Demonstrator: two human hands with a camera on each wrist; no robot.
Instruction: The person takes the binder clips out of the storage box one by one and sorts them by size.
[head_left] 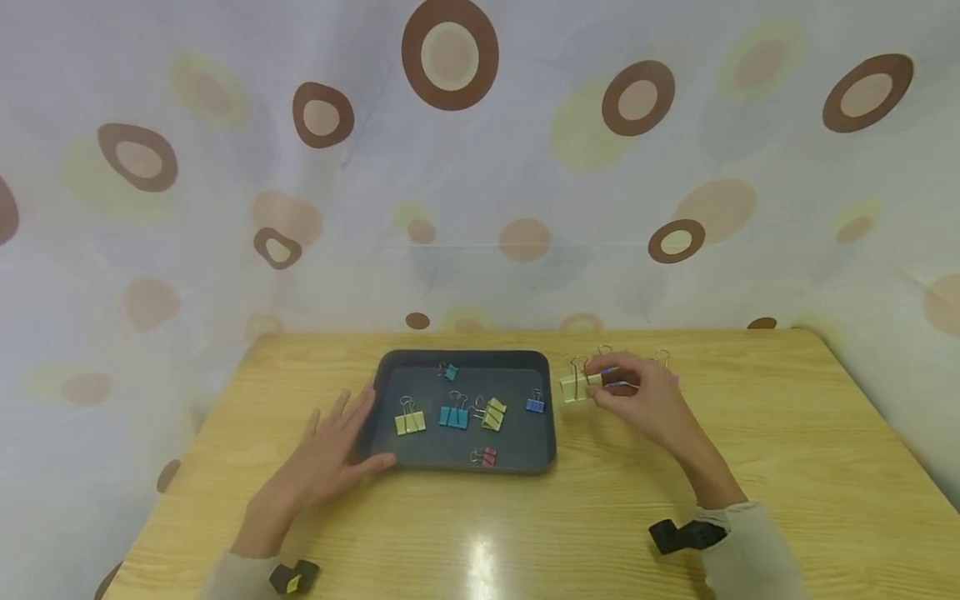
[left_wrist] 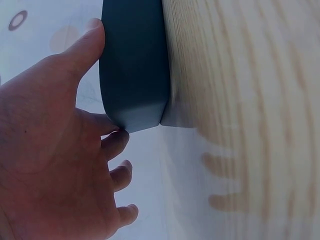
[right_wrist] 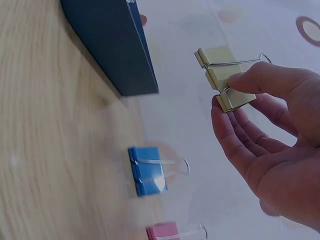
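My right hand point(head_left: 648, 400) pinches a large yellow binder clip point(right_wrist: 220, 67) between thumb and fingers, held up beside the right edge of a dark tray point(head_left: 435, 454). Thumb and forefinger of my left hand point(head_left: 322, 458) touch the tray's left side and near-left corner, with the fingers spread. Lying in the tray are two yellow binder clips point(head_left: 410, 422), a large blue one point(head_left: 453, 417), a small teal one point(head_left: 450, 372), a small blue one point(head_left: 536, 406) and a small pink one point(head_left: 489, 456).
Beyond the right hand, partly hidden in the head view, a blue binder clip point(right_wrist: 149, 172) and a pink binder clip point(right_wrist: 164, 231) stand on the wooden table point(head_left: 787, 433). A patterned cloth point(head_left: 480, 183) hangs behind the table's far edge.
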